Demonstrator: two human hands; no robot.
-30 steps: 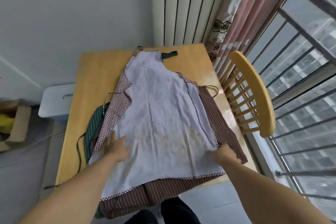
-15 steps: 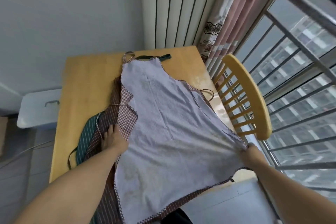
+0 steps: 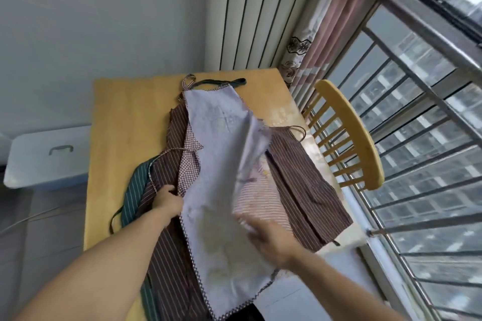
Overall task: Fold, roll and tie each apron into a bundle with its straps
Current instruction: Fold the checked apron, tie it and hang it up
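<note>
Nearest to me, my right hand (image 3: 271,238) has come in from the table's window-side edge, where it was pulling the cloth taut half a second ago, to the middle of the pale apron (image 3: 216,198). It is blurred, so I cannot tell whether its fingers are curled on the fabric or spread; the apron's right edge rises in a lifted fold just beyond it, swung over toward the left. That move has uncovered the brown striped apron (image 3: 305,180) underneath on the right side, which the pale one hid before.

My left hand (image 3: 167,202) sits at much the same spot as before, at the pale apron's left edge, fingers curled on the checked border there, though exactly what they pinch is hard to see.

The pale apron is thin, soft, lilac-white cloth with a small red checked trim along its hem. It lies on top of the pile, running from the near table edge to the far end. A green striped apron (image 3: 133,190) peeks out left of the stack.

All of it rests on a smooth wooden table (image 3: 125,117). To the right stands a wooden spindle-back chair (image 3: 352,133).
</note>
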